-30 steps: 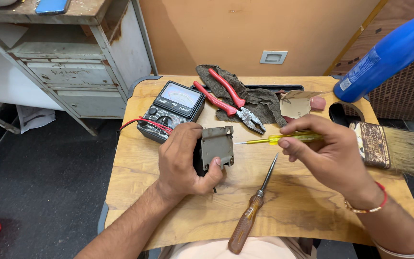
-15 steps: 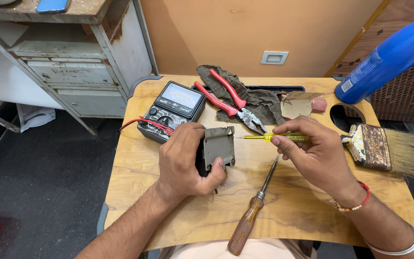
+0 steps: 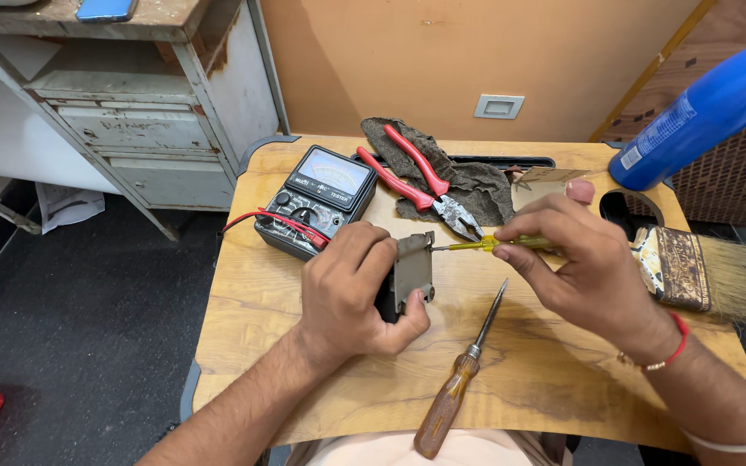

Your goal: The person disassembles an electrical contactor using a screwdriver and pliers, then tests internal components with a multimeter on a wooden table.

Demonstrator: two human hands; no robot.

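My left hand (image 3: 351,289) grips a small grey metal part (image 3: 413,269) upright on the wooden desk (image 3: 261,285). My right hand (image 3: 584,267) holds a thin yellow-handled screwdriver (image 3: 489,245), its tip touching the top right corner of the part. A larger screwdriver with a brown wooden handle (image 3: 455,393) lies loose on the desk just below both hands.
A black analog multimeter (image 3: 317,198) with red lead lies behind my left hand. Red-handled pliers (image 3: 420,177) rest on a dark rag (image 3: 477,185). A worn paintbrush (image 3: 692,272) lies at right, a blue bottle (image 3: 705,112) above it. Grey metal cabinet (image 3: 148,129) stands at left.
My right hand has moved left with the yellow screwdriver, bringing its tip from short of the grey part up to the part's corner. The left hand has stayed in place.
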